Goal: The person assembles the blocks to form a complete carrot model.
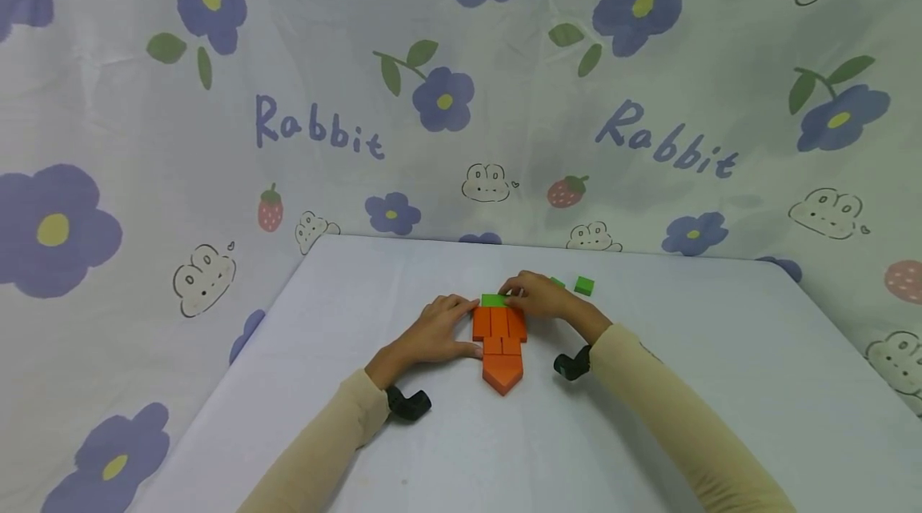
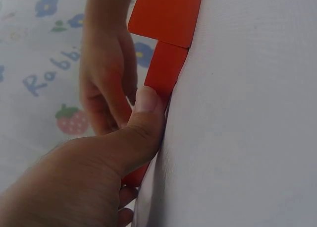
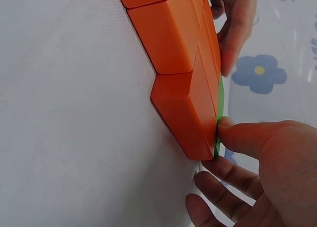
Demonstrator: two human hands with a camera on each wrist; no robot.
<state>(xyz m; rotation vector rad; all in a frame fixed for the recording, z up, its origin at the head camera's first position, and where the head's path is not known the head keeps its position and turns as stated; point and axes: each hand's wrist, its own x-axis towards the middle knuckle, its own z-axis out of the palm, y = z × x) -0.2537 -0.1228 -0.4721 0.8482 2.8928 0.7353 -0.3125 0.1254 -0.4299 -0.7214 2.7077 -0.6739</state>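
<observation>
Orange blocks (image 1: pixel 499 324) lie joined in an upright figure on the white table, ending at the near side in a pointed orange block (image 1: pixel 502 373). Along the figure's far end lies a green block (image 1: pixel 493 300). My left hand (image 1: pixel 432 330) rests at its left side, thumb and forefinger spread; in the left wrist view the thumb touches an orange block (image 2: pixel 166 68). My right hand (image 1: pixel 536 295) is at the far right corner, where its thumb and forefinger pinch green (image 3: pixel 221 100) in the right wrist view. Fingers partly hide that end.
Another loose green block (image 1: pixel 584 286) lies beyond my right hand, with part of a further green one (image 1: pixel 557 282) showing behind the hand. A patterned curtain (image 1: pixel 504 137) hangs behind the table (image 1: pixel 684 353). Dark wrist devices (image 1: pixel 410 405) show under both forearms.
</observation>
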